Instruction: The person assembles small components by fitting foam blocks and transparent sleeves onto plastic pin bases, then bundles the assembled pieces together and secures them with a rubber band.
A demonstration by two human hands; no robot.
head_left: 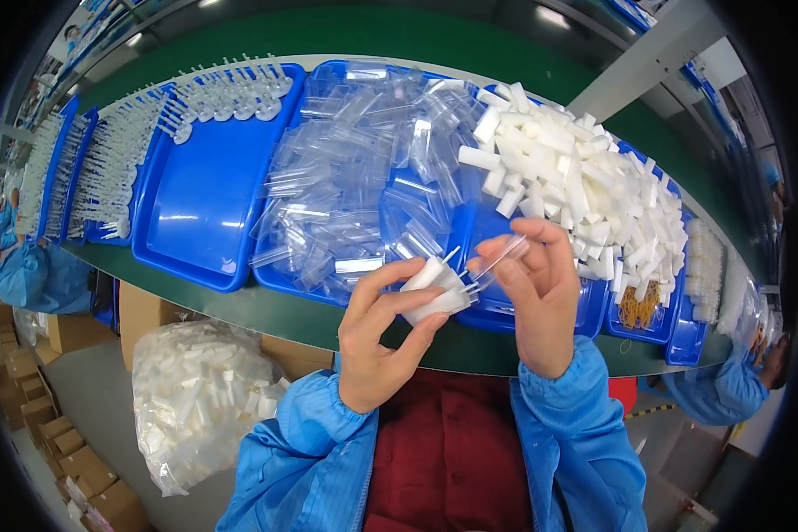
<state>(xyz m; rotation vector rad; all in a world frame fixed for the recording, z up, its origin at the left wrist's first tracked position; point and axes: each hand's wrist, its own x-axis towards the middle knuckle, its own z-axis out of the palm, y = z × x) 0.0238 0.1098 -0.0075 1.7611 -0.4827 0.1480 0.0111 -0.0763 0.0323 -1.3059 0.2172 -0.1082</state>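
Note:
Over the near edge of the bench, my left hand (371, 341) is closed round several white cylindrical pieces (442, 305) with thin clear stems sticking out toward the right. My right hand (543, 310) pinches a small clear plastic tube (508, 253) between thumb and fingers, just right of the stem tips. Whether the tube touches a stem I cannot tell. Behind my hands, a heap of similar clear tubes (337, 168) fills a blue tray. White foam-like cylinders (559, 160) lie piled in another blue tray beyond my right hand.
A blue tray (199, 217) at left holds stemmed clear parts (239, 93) along its far end; more such trays stand farther left. Yellow rubber bands (640, 309) lie at right. On the floor sits a bag (206, 399) of white pieces. Co-workers' blue sleeves show at both sides.

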